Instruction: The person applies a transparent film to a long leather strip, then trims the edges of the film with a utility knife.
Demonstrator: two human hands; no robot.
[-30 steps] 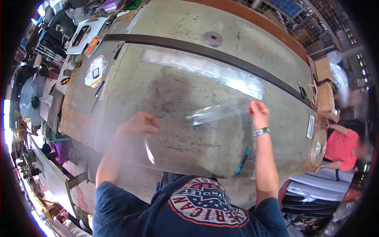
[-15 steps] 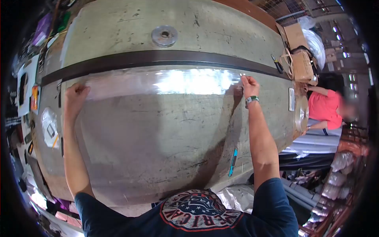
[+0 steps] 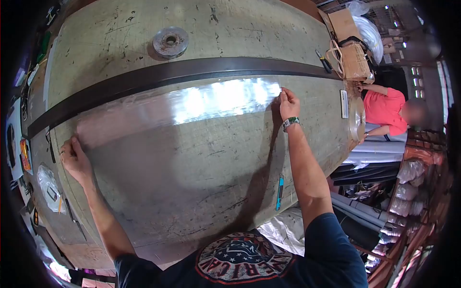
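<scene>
Clear strip [image 3: 211,102]: right hand [image 3: 289,104] pinches one end; left hand [image 3: 77,161], earlier away, the other.

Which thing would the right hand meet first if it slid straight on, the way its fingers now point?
Beyond the clear strip at its fingertips, the right hand would probably meet the long dark bar first, though its height above the table is unclear.

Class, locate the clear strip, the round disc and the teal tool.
Clear strip [image 3: 181,104], head view: middle of its length.
Round disc [image 3: 171,48], head view: face, below its hub.
Teal tool [image 3: 280,194], head view: middle of its body.
</scene>
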